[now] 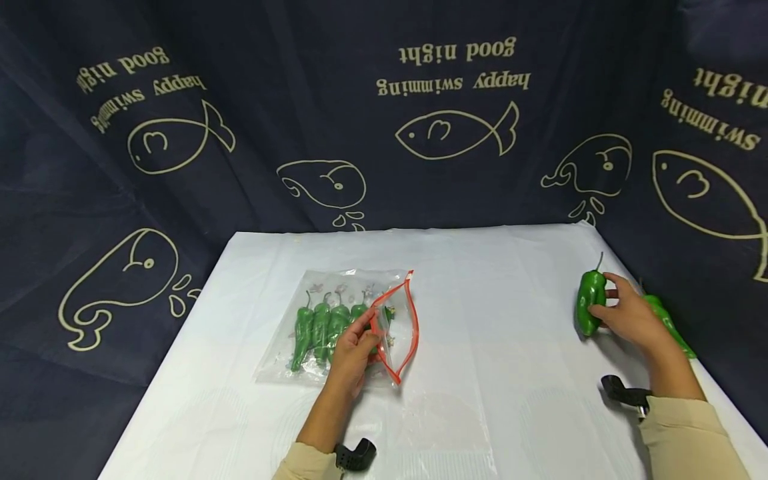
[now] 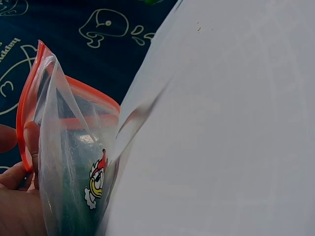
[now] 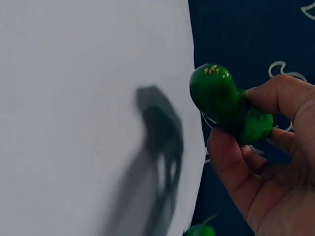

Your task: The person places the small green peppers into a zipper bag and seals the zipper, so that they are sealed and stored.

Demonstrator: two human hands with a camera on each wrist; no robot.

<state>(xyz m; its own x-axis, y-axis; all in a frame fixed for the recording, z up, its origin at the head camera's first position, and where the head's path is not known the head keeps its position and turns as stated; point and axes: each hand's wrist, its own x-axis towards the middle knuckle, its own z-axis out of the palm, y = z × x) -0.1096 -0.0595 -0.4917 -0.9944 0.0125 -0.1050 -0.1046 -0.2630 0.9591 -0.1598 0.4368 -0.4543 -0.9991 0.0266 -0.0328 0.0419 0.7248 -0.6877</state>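
Observation:
A clear zip bag (image 1: 282, 347) with a red zip edge lies on the table, several green peppers (image 1: 304, 330) side by side inside it. My left hand (image 1: 351, 353) pinches the near layer of the bag's mouth, which gapes toward the right. In the left wrist view, thumb and fingers grip the red edge (image 2: 21, 115), and a small cartoon print shows on the plastic. Over at the table's right side my right hand (image 1: 630, 313) holds a green pepper (image 1: 591, 303) between thumb and fingers, stem upward. The right wrist view shows this pepper (image 3: 216, 98) raised above the tabletop, casting a shadow.
Another green pepper (image 1: 669, 327) lies at the table's right edge, partly behind the right forearm. A white cloth covers the table (image 1: 492, 287). Dark blue curtain (image 1: 384, 193) with fish drawings hangs behind and along both sides.

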